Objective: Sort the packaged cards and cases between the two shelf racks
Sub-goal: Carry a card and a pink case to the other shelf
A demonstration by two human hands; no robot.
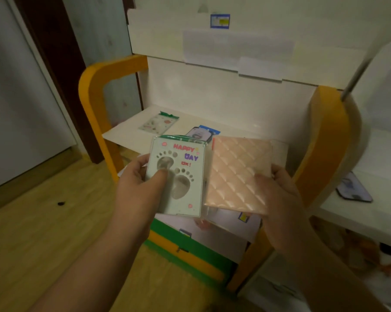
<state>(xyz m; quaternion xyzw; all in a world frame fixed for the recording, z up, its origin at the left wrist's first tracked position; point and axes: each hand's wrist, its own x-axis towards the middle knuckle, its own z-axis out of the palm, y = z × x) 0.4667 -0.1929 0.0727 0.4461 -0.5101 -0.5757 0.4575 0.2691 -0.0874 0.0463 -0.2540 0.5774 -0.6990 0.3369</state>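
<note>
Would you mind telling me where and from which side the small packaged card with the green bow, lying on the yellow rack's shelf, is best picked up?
Probably by its near bottom edge, coming from the front of the shelf. The packaged card lies flat on the shelf, bow end toward the back wall, so a thumb-and-finger pinch on the plain front edge avoids crushing the bow. Both the left hand and right hand currently hold other items.
</note>
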